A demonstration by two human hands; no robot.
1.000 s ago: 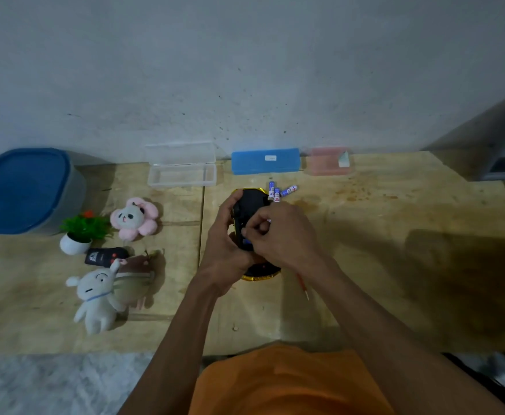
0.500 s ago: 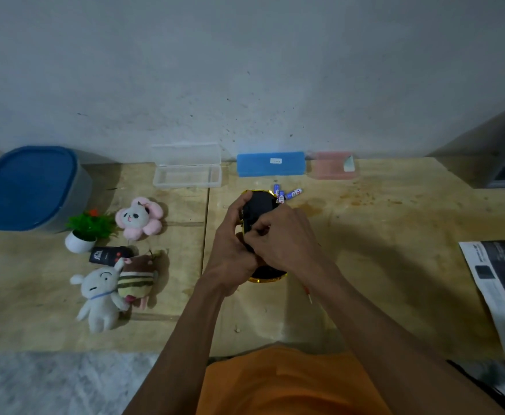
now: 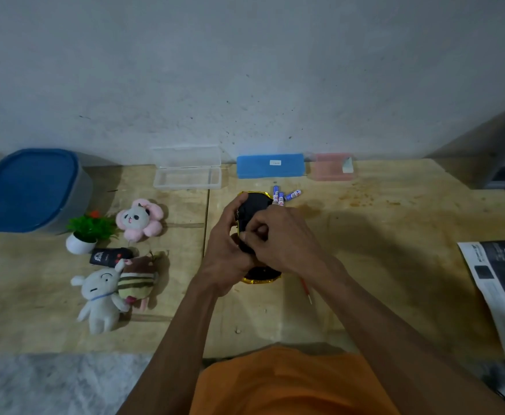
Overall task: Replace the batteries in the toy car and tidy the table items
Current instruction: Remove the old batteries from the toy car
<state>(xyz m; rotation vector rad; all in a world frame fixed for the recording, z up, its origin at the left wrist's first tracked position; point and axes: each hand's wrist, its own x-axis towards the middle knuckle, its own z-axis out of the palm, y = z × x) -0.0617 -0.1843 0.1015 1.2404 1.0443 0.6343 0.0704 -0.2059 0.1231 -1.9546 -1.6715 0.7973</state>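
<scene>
The toy car point(image 3: 254, 205), black underside up with a yellow rim, sits at the middle of the frame, held just above the tabletop point(image 3: 380, 265) by both hands. The left hand point(image 3: 227, 253) wraps its side, thumb curled over the far end, its grip closed around the body. The right hand point(image 3: 281, 238) lies over the underside with fingers bent, fingertips pinching at something small on the car; what they pinch is too hidden to tell.

Just beyond the car, toward the upper middle, four blue-and-white batteries point(image 3: 284, 196) lie loose in a fan. Below the right wrist a thin red screwdriver point(image 3: 306, 290) lies on the wood.

Along the wall at the back stand an open clear plastic box point(image 3: 187, 175), a blue box point(image 3: 270, 165) and a pink box point(image 3: 332, 166), side by side. In the upper left of the frame is a grey tub with a blue lid point(image 3: 32, 190). Near it are a small potted plant point(image 3: 85, 232), a pink flower plush point(image 3: 140, 218), a black remote point(image 3: 109, 255), a white plush figure point(image 3: 100, 298) and a striped brown plush point(image 3: 137, 278) touching it.

At the right edge a newspaper point(image 3: 503, 295) overhangs the tabletop. An orange shirt point(image 3: 284, 384) fills the bottom centre.
</scene>
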